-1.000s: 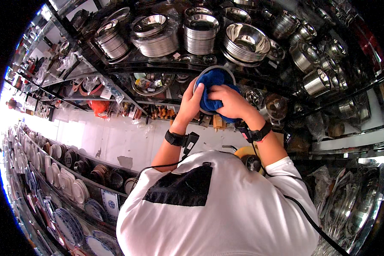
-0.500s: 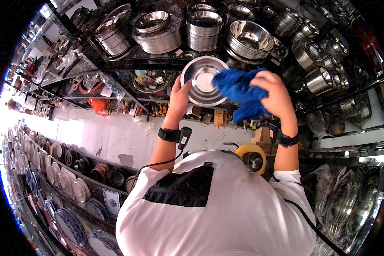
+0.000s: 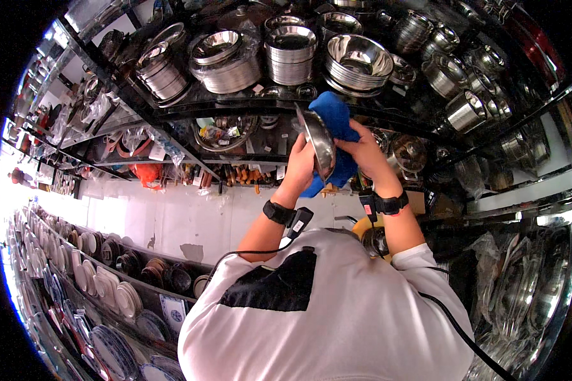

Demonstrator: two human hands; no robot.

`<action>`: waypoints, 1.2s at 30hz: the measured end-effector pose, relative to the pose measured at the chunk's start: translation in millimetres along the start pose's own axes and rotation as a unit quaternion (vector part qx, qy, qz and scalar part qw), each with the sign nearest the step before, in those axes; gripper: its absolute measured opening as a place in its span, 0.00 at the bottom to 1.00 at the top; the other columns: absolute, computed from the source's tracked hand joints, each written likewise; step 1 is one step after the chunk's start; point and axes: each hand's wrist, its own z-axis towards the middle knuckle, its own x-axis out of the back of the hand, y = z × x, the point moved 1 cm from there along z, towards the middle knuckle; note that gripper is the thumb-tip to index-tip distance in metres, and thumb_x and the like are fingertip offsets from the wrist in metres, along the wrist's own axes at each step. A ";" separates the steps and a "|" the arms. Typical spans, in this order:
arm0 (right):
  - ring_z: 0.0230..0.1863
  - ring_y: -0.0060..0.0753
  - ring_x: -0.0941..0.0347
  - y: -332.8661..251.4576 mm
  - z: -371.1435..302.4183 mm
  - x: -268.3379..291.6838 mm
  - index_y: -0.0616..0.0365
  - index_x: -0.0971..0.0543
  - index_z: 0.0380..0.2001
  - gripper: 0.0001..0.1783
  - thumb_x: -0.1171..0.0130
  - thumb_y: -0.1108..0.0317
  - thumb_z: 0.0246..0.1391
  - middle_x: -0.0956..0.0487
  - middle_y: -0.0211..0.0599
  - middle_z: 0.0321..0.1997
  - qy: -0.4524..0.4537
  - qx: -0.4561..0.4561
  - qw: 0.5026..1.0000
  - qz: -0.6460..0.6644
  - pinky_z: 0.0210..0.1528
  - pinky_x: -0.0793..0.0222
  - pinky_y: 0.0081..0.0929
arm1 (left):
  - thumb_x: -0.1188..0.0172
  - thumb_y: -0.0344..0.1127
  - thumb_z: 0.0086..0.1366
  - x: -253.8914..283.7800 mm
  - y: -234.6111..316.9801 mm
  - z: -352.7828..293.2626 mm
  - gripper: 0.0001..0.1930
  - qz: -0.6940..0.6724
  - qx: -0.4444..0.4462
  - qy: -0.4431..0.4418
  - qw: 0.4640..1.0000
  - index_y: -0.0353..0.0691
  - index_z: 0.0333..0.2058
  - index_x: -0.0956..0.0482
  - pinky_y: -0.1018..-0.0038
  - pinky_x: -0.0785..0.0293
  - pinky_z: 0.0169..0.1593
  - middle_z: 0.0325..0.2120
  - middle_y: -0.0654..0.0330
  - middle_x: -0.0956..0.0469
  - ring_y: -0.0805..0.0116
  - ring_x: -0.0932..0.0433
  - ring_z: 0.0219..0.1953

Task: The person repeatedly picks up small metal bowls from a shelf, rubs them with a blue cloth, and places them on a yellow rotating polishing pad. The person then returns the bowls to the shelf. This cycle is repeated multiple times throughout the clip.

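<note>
A shiny steel bowl (image 3: 321, 143) is held up on edge in front of the shelf, its outside turned toward the right. My left hand (image 3: 300, 165) grips it by the side at the left, and some of the fingers are hidden behind the rim. Pressed against the bowl's right side is a blue cloth (image 3: 332, 113), which hangs above and below it. My right hand (image 3: 367, 153) holds this cloth against the bowl, thumb and fingers closed on the fabric.
Stacked steel bowls (image 3: 359, 63) line the shelf ahead, with steel pots (image 3: 467, 111) at the right. A lower shelf bears a round tray (image 3: 200, 136) of small packets. Racks of plates (image 3: 114, 346) stand at the lower left. Wrapped oval trays (image 3: 511, 286) stand at the lower right.
The bowl has turned from facing me to standing on edge. My right hand has brought the cloth left against the bowl's outside. My left hand has shifted slightly right and down.
</note>
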 end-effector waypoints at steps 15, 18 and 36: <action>0.45 0.27 0.30 -49.9 -19.1 12.6 0.64 0.28 0.44 0.23 0.39 0.78 0.41 0.26 0.33 0.47 -0.064 0.107 0.987 0.097 0.51 0.38 0.24 | 0.47 0.29 0.59 30.7 32.6 4.6 0.08 0.104 -0.082 0.133 0.982 0.32 0.37 0.27 0.78 0.28 0.32 0.30 0.61 0.24 0.74 0.24 0.29; 0.42 0.25 0.29 -38.8 -12.5 13.3 0.63 0.30 0.48 0.24 0.40 0.77 0.43 0.25 0.35 0.45 -0.011 0.008 0.950 0.313 0.46 0.34 0.25 | 0.48 0.28 0.60 4.4 35.9 -8.3 0.08 0.102 -0.010 0.112 0.988 0.33 0.37 0.27 0.77 0.27 0.31 0.30 0.60 0.24 0.72 0.24 0.27; 0.44 0.30 0.30 56.3 -12.7 40.6 0.65 0.27 0.43 0.20 0.39 0.73 0.44 0.25 0.39 0.45 -0.016 -0.050 0.998 -0.017 0.49 0.36 0.25 | 0.45 0.34 0.61 42.8 45.4 25.0 0.10 0.093 -0.178 0.197 0.960 0.32 0.37 0.26 0.82 0.34 0.33 0.29 0.64 0.25 0.80 0.29 0.30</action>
